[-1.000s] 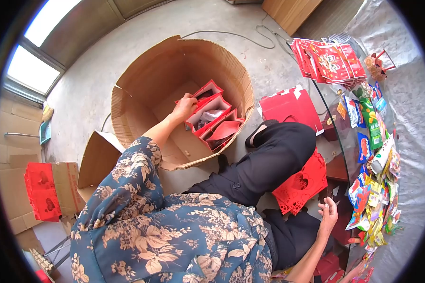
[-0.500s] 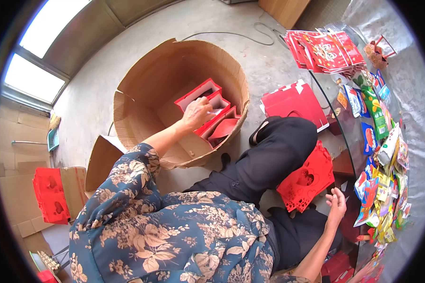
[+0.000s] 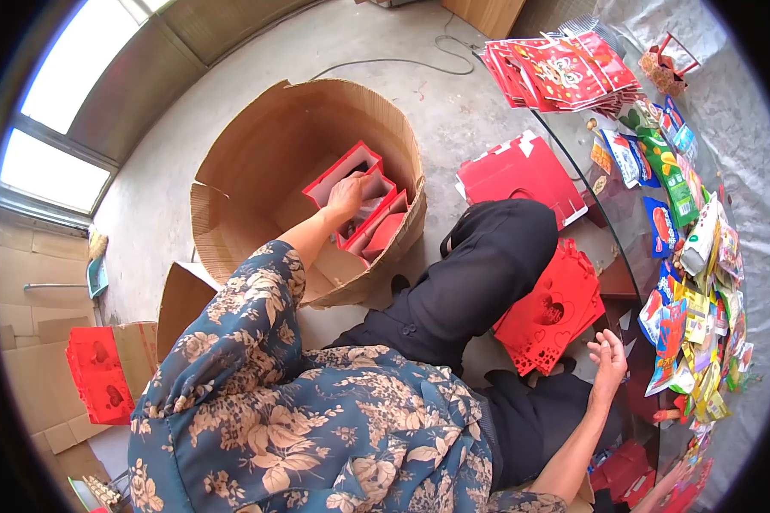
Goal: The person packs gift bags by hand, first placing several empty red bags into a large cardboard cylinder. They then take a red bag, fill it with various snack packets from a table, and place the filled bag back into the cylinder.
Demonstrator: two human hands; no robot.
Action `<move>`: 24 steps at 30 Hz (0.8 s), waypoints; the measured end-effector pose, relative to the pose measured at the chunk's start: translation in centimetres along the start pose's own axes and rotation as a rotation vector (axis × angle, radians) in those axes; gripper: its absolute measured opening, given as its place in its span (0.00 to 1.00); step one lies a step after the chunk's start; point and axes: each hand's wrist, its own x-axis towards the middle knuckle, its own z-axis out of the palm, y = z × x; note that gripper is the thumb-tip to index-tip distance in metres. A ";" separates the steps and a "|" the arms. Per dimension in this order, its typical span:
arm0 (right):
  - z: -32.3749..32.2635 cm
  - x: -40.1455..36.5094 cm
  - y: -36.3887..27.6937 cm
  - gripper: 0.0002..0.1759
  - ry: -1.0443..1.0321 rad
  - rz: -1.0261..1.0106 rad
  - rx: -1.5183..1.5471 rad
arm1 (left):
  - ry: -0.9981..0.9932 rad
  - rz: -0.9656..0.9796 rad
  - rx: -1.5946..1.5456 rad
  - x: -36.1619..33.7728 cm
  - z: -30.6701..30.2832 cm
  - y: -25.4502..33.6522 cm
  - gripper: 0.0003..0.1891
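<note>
Inside the round cardboard box, several open-topped red gift bags stand close together against the right wall. My left hand is reaching into the box, its fingers closed at the rim of one red gift bag; the fingertips are partly hidden inside it. On the right, my right hand hovers palm up above my thigh, near the glass table edge, with loosely curled, parted fingers and nothing in them. Close to it on the floor lie flat red cut-out heart sheets.
A flattened red bag lies on the floor beyond my knee. On the glass table, printed red bags are stacked beside many snack packets. More red heart-patterned pieces rest at left. Another person's hand shows at bottom right.
My left hand has shifted slightly within the box and sits deeper among the red gift bags. The view has turned a little. My right hand stays nearly where it was.
</note>
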 end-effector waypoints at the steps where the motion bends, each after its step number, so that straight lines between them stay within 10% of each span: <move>1: -0.3 -0.6 -0.3 0.21 -0.002 0.011 -0.012 | 0.020 -0.001 -0.041 -0.4 0.0 -0.3 0.21; 8: 0.3 -0.3 -0.3 0.20 -0.011 0.026 -0.016 | 0.321 0.186 0.200 -1.4 -0.5 -0.4 0.18; 14: 0.9 -0.1 -0.3 0.20 -0.014 0.015 -0.035 | -0.159 -0.005 -0.016 -3.0 -2.7 5.0 0.20; 24: 1.1 -0.9 -0.1 0.19 -0.022 -0.009 -0.042 | -0.085 0.157 -0.036 -1.8 1.9 5.3 0.21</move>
